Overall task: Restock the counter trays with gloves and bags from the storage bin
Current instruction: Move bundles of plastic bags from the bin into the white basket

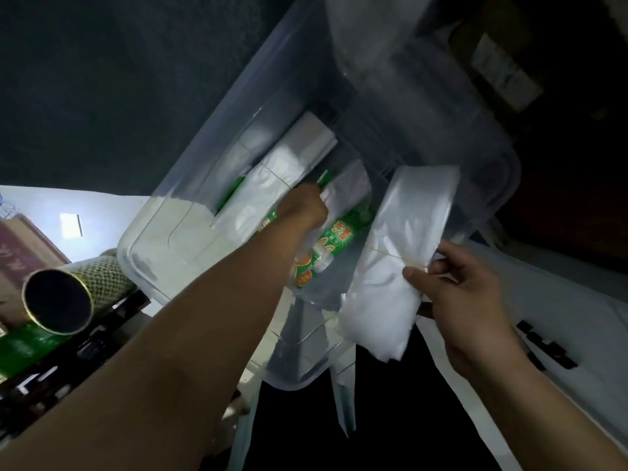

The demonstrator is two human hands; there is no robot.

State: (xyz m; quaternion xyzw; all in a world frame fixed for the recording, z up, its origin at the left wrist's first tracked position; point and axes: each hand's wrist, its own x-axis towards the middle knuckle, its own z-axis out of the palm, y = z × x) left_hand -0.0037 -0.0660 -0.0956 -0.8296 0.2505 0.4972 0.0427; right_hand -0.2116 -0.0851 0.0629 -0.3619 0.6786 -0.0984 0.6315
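Note:
A clear plastic storage bin [159, 212] fills the middle of the head view, tilted. Inside lie white bag bundles [272, 164] tied with rubber bands and a green and orange printed packet [334, 239]. My left hand [302, 207] reaches into the bin with its fingers closed on the printed packet beside a white bundle. My right hand [455, 283] pinches a long white bundle of bags [397, 253] at its rubber band, held over the bin's near right rim.
A cardboard tube with a dark opening [57, 302] sticks out at the left above a dark rack [68, 365]. A white counter surface [577, 317] runs along the right. The bin's lid or upper wall [424, 96] rises behind.

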